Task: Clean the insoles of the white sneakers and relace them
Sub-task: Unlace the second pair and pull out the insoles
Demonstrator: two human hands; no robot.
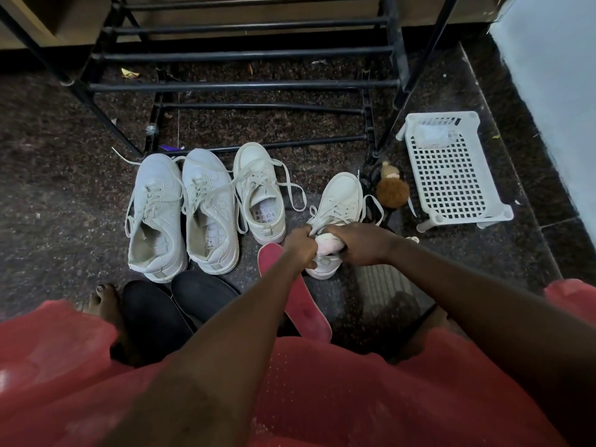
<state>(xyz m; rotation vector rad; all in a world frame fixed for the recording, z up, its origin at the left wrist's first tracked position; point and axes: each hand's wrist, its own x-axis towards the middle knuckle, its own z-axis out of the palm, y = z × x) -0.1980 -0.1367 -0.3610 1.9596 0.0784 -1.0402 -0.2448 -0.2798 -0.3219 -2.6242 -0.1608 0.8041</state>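
Note:
Four white sneakers stand on the dark floor: a pair at the left [154, 217] [209, 211], a third sneaker [259, 195] in the middle, and a fourth sneaker [338, 201] at the right. My left hand [301, 245] grips the collar of the fourth sneaker. My right hand [361, 243] holds a pale pink insole [329, 248], bent, at that shoe's opening. A red insole [300, 298] lies flat on the floor under my left forearm. Two black insoles [151, 314] [203, 295] lie in front of the left pair. Loose laces trail from all the sneakers.
A black metal shoe rack [245, 85] stands right behind the sneakers. At the right, by the pale wall, a white plastic basket [451, 175] lies upturned, with a brown fluffy toy [392, 191] beside it. My bare foot [103, 301] is at the left.

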